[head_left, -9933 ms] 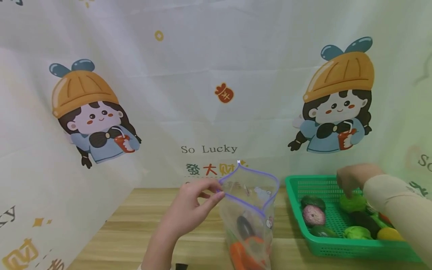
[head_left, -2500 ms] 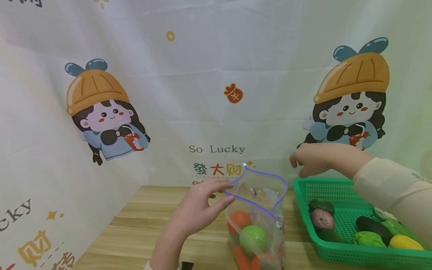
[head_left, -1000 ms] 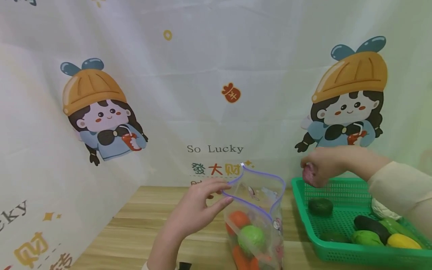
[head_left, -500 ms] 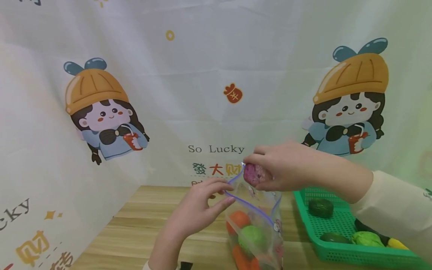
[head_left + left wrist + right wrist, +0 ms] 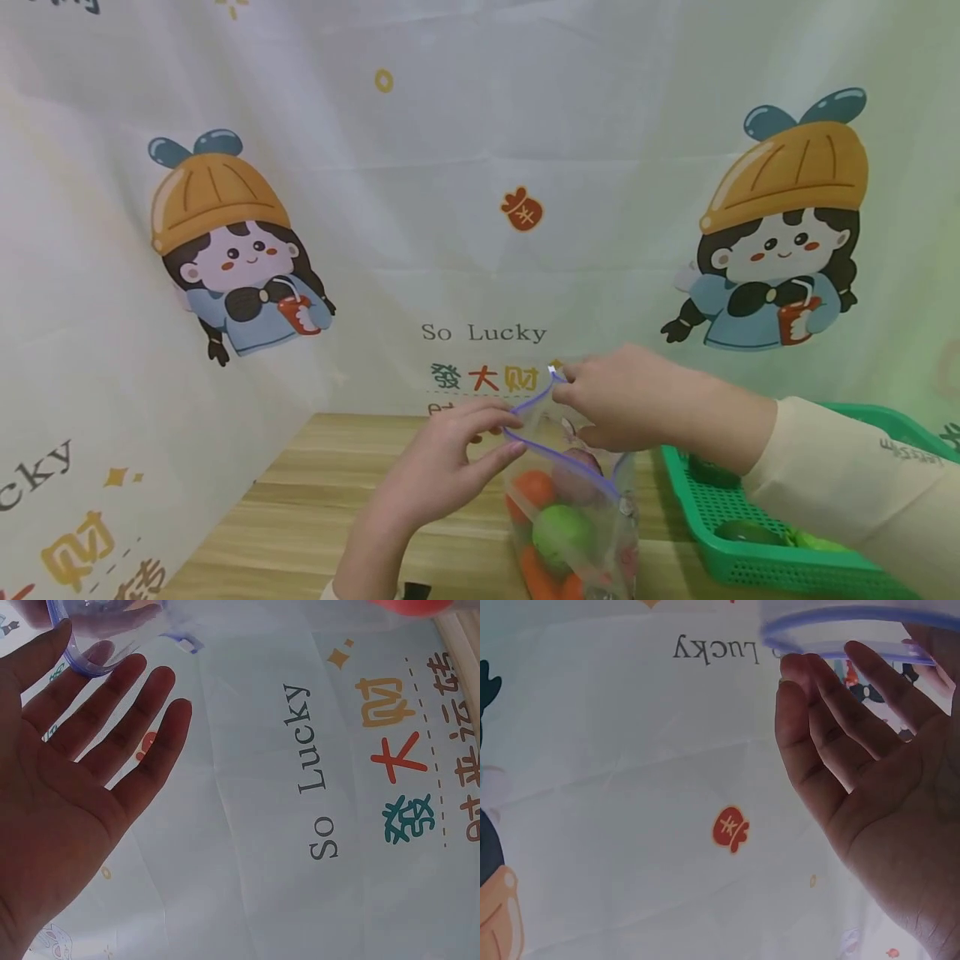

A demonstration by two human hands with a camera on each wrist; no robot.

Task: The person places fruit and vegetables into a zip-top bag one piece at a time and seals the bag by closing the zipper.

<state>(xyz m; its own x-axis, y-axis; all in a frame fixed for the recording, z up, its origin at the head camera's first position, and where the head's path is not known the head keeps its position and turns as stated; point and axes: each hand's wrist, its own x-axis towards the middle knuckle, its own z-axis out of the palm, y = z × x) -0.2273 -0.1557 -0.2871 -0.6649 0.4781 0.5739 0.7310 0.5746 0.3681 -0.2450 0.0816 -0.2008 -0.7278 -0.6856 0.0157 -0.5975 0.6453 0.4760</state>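
Observation:
A clear zip bag (image 5: 626, 533) with a purple-blue rim stands upright on the wooden table, its mouth spread wide. My left hand (image 5: 438, 462) pinches the left side of that rim between thumb and fingers. Over the mouth is my right hand (image 5: 637, 400), fingers loose and holding nothing; its palm shows in the right wrist view. Just below it, inside the bag, lies a mottled purple-pink round vegetable (image 5: 576, 477), partly hidden by the bag's film. Beneath and beside it are a round green vegetable (image 5: 562, 535) and several orange-red pieces (image 5: 531, 493).
To the right of the bag stands a green plastic basket (image 5: 787, 568). Dark green avocado-like pieces (image 5: 750, 532) and a light green vegetable (image 5: 813, 542) show in it; the right sleeve (image 5: 847, 483) covers much of the rest. A printed cloth (image 5: 450, 208) hangs behind the table.
The right hand took the purple-pink vegetable from the basket, carried it left over the bag and let it go inside. Earlier, the round green vegetable went into the bag. The left hand has stayed at the rim.

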